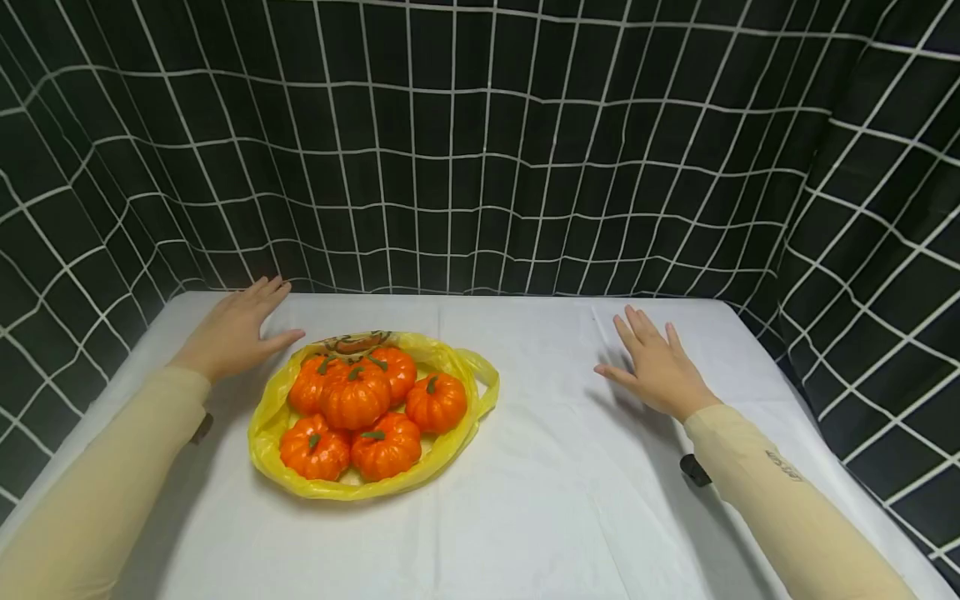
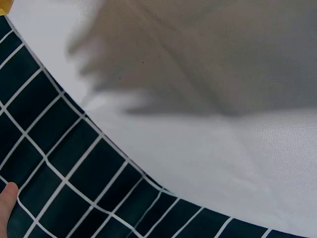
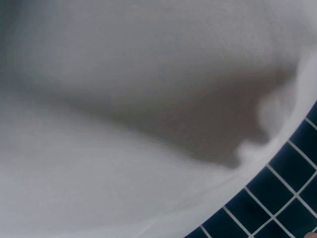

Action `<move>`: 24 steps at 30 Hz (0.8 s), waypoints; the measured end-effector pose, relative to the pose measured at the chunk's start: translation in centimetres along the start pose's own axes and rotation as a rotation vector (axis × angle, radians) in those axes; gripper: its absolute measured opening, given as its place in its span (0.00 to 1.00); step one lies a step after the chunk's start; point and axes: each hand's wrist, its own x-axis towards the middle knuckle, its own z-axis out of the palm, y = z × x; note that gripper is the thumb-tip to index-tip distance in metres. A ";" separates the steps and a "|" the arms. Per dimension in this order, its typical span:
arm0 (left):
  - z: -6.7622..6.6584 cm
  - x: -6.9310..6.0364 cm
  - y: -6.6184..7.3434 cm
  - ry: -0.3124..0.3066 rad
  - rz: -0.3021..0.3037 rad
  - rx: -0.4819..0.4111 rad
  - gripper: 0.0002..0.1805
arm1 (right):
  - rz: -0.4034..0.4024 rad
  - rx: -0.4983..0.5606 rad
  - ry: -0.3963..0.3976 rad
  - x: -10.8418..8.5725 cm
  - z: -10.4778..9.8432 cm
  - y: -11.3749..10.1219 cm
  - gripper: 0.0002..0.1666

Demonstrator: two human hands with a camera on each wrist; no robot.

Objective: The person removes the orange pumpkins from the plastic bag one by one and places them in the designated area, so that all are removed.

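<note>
A yellow plastic bag (image 1: 345, 490) lies with its mouth turned up and spread wide, left of the table's middle. Several small orange pumpkins (image 1: 356, 398) with green stems sit in it, one resting on top of the others. My left hand (image 1: 236, 327) is just beyond the bag's upper left side, its fingers straight, thumb pointing toward the bag; it holds nothing. Far to the right, my right hand (image 1: 660, 367) hovers with fingers spread and grips nothing. Both hands cast shadows on the white cloth. In the left wrist view, only a fingertip (image 2: 7, 203) shows.
White cloth (image 1: 525, 517) covers the table, with faint creases. Black fabric with a white grid (image 1: 480, 150) stands behind the table and along both sides. A loop of the bag's handle (image 1: 487, 387) sticks out to the right.
</note>
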 end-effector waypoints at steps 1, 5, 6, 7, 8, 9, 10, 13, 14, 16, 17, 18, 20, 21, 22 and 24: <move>0.0 -0.1 0.0 0.005 0.000 -0.009 0.47 | -0.001 0.003 0.001 -0.1 0.0 0.0 0.56; -0.1 -0.5 0.2 0.013 0.001 -0.031 0.46 | -0.010 0.009 0.004 -0.5 0.1 -0.1 0.56; -0.1 -0.6 0.2 0.011 0.003 -0.034 0.46 | -0.012 0.010 0.005 -0.7 0.1 -0.1 0.56; 0.0 -0.6 0.1 0.009 0.004 -0.037 0.46 | -0.013 0.010 0.007 -0.8 0.1 -0.2 0.56; 0.0 -0.7 0.1 0.002 0.004 -0.037 0.46 | -0.015 0.011 0.007 -1.0 0.2 -0.2 0.56; 0.1 -0.8 0.0 -0.006 0.003 -0.040 0.47 | -0.016 0.013 0.007 -1.1 0.2 -0.2 0.56; 0.1 -0.9 0.0 -0.010 0.001 -0.047 0.47 | -0.017 0.016 0.010 -1.3 0.3 -0.2 0.56; 0.1 -1.2 -0.1 -0.015 -0.004 -0.067 0.48 | -0.021 0.024 0.020 -1.7 0.5 0.0 0.56; 0.1 -1.3 -0.1 -0.013 -0.004 -0.075 0.49 | -0.022 0.024 0.025 -1.8 0.5 0.1 0.56; 0.1 -1.6 -0.1 -0.007 -0.002 -0.091 0.49 | -0.022 0.024 0.030 -2.1 0.5 0.2 0.56; 0.1 -1.7 -0.1 -0.006 0.000 -0.093 0.49 | -0.024 0.025 0.031 -2.2 0.5 0.2 0.56; 0.1 -1.9 -0.1 -0.006 0.001 -0.098 0.49 | -0.025 0.026 0.029 -2.3 0.4 0.2 0.56; 0.1 -2.1 -0.2 -0.005 0.005 -0.102 0.49 | -0.025 0.027 0.028 -2.5 0.4 0.1 0.56; 0.1 -2.3 -0.2 -0.007 0.005 -0.105 0.49 | -0.026 0.030 0.024 -2.6 0.4 0.1 0.57; 0.1 -2.4 -0.2 -0.007 0.006 -0.109 0.50 | -0.028 0.032 0.024 -2.7 0.3 0.0 0.57; 0.2 -2.5 -0.2 -0.002 0.007 -0.120 0.50 | -0.032 0.037 0.022 -2.8 0.3 -0.1 0.57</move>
